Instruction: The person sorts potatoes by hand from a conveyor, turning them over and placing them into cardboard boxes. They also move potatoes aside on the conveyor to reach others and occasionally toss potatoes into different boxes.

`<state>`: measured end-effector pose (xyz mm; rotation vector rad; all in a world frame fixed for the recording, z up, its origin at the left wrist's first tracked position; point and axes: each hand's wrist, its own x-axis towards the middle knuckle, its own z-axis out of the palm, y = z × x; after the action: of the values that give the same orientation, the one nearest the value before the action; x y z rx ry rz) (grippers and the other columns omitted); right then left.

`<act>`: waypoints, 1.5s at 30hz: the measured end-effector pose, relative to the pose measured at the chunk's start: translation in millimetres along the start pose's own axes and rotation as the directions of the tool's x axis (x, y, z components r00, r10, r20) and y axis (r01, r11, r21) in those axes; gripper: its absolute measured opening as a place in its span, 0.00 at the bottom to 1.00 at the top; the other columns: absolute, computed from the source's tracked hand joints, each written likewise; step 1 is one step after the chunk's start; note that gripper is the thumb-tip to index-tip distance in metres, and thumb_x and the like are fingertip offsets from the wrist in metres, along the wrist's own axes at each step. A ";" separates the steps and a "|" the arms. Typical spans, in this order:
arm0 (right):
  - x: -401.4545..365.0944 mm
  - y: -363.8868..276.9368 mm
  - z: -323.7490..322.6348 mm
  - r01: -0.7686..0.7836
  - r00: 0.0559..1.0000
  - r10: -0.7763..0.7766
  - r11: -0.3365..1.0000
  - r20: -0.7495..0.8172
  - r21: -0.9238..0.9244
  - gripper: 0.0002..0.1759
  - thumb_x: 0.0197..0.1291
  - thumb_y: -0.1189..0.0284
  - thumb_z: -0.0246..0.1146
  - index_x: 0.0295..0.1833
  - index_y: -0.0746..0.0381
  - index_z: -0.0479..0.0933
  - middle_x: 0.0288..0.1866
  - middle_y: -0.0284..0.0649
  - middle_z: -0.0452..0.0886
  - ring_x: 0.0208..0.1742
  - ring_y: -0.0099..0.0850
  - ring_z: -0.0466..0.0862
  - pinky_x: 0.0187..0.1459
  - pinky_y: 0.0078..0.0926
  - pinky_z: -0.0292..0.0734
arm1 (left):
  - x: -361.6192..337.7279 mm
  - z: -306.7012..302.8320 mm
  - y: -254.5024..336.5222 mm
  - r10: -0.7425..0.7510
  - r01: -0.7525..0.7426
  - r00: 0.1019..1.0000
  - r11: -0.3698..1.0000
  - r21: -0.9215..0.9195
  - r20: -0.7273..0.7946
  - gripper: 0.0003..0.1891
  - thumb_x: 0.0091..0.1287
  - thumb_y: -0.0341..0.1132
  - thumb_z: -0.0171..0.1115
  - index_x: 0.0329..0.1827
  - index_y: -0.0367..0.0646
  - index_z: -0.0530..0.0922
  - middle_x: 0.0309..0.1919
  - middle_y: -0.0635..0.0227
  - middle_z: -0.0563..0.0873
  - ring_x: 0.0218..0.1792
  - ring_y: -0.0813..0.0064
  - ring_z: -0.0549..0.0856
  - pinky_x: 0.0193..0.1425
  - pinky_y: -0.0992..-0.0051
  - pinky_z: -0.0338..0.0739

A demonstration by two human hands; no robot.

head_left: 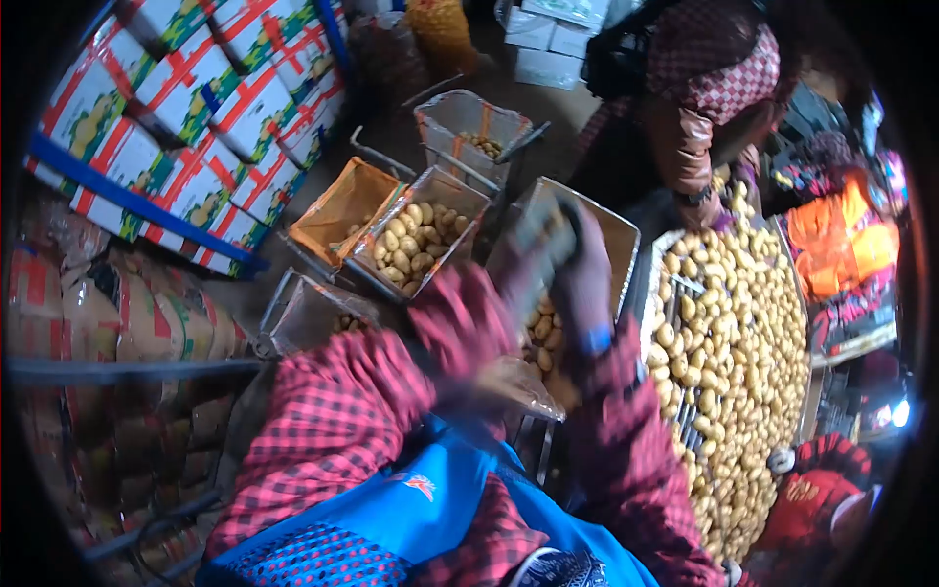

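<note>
My left hand (525,256) and my right hand (584,279) are raised close together in front of me, both gloved and smeared by motion. Their fingers do not show clearly, and I cannot make out whether anything is in them. Below them stands a lined crate (618,233) with some potatoes (544,338) inside, partly hidden by my hands and sleeves. A piece of clear plastic (523,389) hangs near my wrists. Just right of my right forearm, a sorting table (653,284) bears a thick spread of potatoes (738,333).
Left of the crate are another crate of potatoes (416,245), an orange-lined crate (337,201) and more lined crates. Printed cartons (186,108) are stacked at the left. Across the table a co-worker (709,108) bends over the potatoes; a person in red (817,499) is at lower right.
</note>
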<state>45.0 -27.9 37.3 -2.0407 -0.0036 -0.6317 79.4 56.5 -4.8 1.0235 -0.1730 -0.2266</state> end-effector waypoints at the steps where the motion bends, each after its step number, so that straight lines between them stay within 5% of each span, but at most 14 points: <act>1: 42.3 -0.8 10.8 0.066 0.997 -0.064 0.997 0.047 -0.046 0.34 0.54 0.80 0.65 0.68 0.61 0.67 0.62 0.53 0.75 0.60 0.51 0.78 0.61 0.39 0.75 | 37.8 -1.2 34.7 0.051 -0.038 0.992 0.993 -0.113 0.114 0.24 0.68 0.37 0.63 0.67 0.43 0.70 0.57 0.69 0.78 0.53 0.79 0.80 0.55 0.77 0.78; 4: 116.8 2.4 23.3 -0.188 0.968 0.244 0.853 0.054 -0.487 0.43 0.48 0.73 0.70 0.72 0.60 0.61 0.65 0.56 0.69 0.59 0.54 0.77 0.58 0.42 0.76 | 132.3 -53.5 53.5 -0.111 0.109 0.992 0.993 0.040 0.056 0.19 0.67 0.41 0.64 0.57 0.46 0.74 0.49 0.67 0.82 0.51 0.75 0.81 0.53 0.70 0.77; 7: 71.1 12.4 -29.9 0.063 0.993 -0.028 0.948 0.115 -0.312 0.43 0.48 0.70 0.71 0.71 0.60 0.62 0.66 0.55 0.69 0.61 0.53 0.76 0.60 0.42 0.75 | 112.7 -87.2 70.3 -0.084 0.119 0.966 0.984 0.130 -0.244 0.27 0.69 0.44 0.62 0.69 0.46 0.68 0.62 0.65 0.75 0.60 0.72 0.75 0.66 0.66 0.69; 9: -4.1 19.3 -72.5 -0.016 0.995 0.041 0.968 0.095 -0.252 0.38 0.51 0.68 0.70 0.68 0.60 0.67 0.64 0.53 0.72 0.64 0.50 0.74 0.64 0.41 0.72 | 85.0 -135.4 39.4 -0.094 0.120 0.990 0.955 0.271 -0.108 0.29 0.74 0.46 0.54 0.76 0.50 0.60 0.70 0.61 0.64 0.69 0.71 0.66 0.72 0.66 0.61; 11: -94.3 29.5 -120.7 -0.148 0.977 0.186 0.946 0.106 -0.289 0.33 0.53 0.66 0.68 0.67 0.59 0.70 0.63 0.52 0.75 0.63 0.48 0.75 0.65 0.38 0.71 | 41.3 -146.2 44.5 -0.474 0.502 0.829 0.865 -0.020 0.296 0.27 0.74 0.48 0.50 0.69 0.41 0.65 0.40 0.63 0.83 0.25 0.74 0.81 0.25 0.74 0.76; 15: -264.9 -2.0 -200.3 -0.575 0.816 0.562 0.769 -0.131 -0.280 0.26 0.57 0.65 0.67 0.62 0.60 0.75 0.56 0.49 0.79 0.57 0.46 0.80 0.60 0.37 0.74 | -9.3 -117.0 -28.9 -0.193 0.091 0.960 0.899 0.428 0.201 0.27 0.74 0.31 0.54 0.74 0.35 0.59 0.70 0.56 0.68 0.68 0.67 0.71 0.73 0.68 0.65; 20: -339.9 -42.1 -274.5 -0.753 0.645 0.684 0.644 -0.341 -0.130 0.25 0.59 0.64 0.67 0.61 0.61 0.76 0.55 0.48 0.81 0.54 0.41 0.82 0.56 0.36 0.77 | -76.4 92.9 -47.6 -0.279 -0.607 0.386 0.641 0.470 0.879 0.28 0.63 0.35 0.65 0.67 0.41 0.71 0.66 0.50 0.72 0.67 0.56 0.73 0.72 0.62 0.65; 24: -343.2 -10.6 -332.7 -0.679 0.734 0.543 0.604 -0.409 -0.417 0.24 0.58 0.66 0.67 0.60 0.60 0.76 0.58 0.49 0.80 0.59 0.45 0.79 0.61 0.37 0.74 | -158.1 203.4 -120.7 -0.295 -0.667 -0.062 0.723 0.181 0.954 0.30 0.59 0.46 0.66 0.65 0.48 0.74 0.63 0.52 0.74 0.64 0.48 0.72 0.70 0.56 0.66; 28: -317.2 58.6 -421.0 -0.644 0.739 0.535 0.387 -0.409 -0.659 0.27 0.55 0.60 0.66 0.59 0.60 0.77 0.54 0.49 0.81 0.55 0.47 0.81 0.58 0.41 0.75 | -193.0 250.3 -179.3 -0.456 -0.910 -0.275 0.408 -0.076 0.847 0.25 0.59 0.48 0.65 0.60 0.54 0.77 0.65 0.54 0.71 0.66 0.44 0.68 0.70 0.50 0.64; 30: -300.3 88.5 -461.2 -0.653 0.608 0.682 0.136 -0.408 -0.745 0.23 0.56 0.57 0.63 0.54 0.57 0.80 0.52 0.48 0.82 0.52 0.46 0.82 0.55 0.41 0.76 | -179.4 258.6 -197.0 -0.355 -0.929 -0.212 0.363 -0.074 0.911 0.19 0.59 0.47 0.66 0.52 0.54 0.82 0.57 0.53 0.78 0.60 0.50 0.76 0.66 0.56 0.70; 32: -307.5 117.9 -474.5 -0.557 0.759 0.523 0.214 -0.387 -0.803 0.17 0.56 0.58 0.62 0.46 0.57 0.80 0.46 0.46 0.83 0.48 0.43 0.84 0.48 0.43 0.78 | -157.6 274.1 -197.4 -0.692 -0.868 -0.163 0.439 0.231 0.704 0.14 0.60 0.49 0.62 0.43 0.55 0.85 0.42 0.60 0.85 0.51 0.58 0.81 0.58 0.60 0.75; 34: -299.9 106.3 -457.9 -0.553 0.704 0.630 0.197 -0.328 -0.809 0.16 0.57 0.58 0.62 0.46 0.55 0.81 0.45 0.43 0.84 0.47 0.43 0.84 0.49 0.42 0.78 | -146.4 285.8 -187.0 -0.584 -0.787 0.082 0.459 0.412 0.808 0.12 0.60 0.47 0.63 0.36 0.52 0.86 0.33 0.64 0.85 0.44 0.60 0.84 0.50 0.62 0.78; 40: -331.1 134.9 -385.0 -0.461 0.615 0.648 -0.168 -0.450 -0.871 0.08 0.56 0.66 0.61 0.41 0.52 0.81 0.41 0.36 0.82 0.44 0.36 0.83 0.43 0.35 0.76 | -141.2 319.4 -237.5 -0.730 -0.920 0.163 0.131 0.369 0.664 0.20 0.61 0.47 0.65 0.55 0.53 0.80 0.56 0.59 0.79 0.53 0.57 0.82 0.56 0.62 0.78; 45: -314.2 139.8 -394.3 -0.625 0.516 0.769 0.038 -0.376 -0.779 0.15 0.58 0.69 0.59 0.51 0.58 0.80 0.54 0.48 0.79 0.53 0.44 0.82 0.52 0.42 0.77 | -134.1 320.8 -267.3 -0.786 -0.799 0.291 0.114 0.590 0.546 0.17 0.60 0.45 0.66 0.51 0.51 0.82 0.51 0.56 0.79 0.52 0.55 0.82 0.57 0.62 0.77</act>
<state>-362.3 -343.4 -53.8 -2.6004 1.5128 0.3298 -157.5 -305.7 -75.8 2.2675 -1.9486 -0.8646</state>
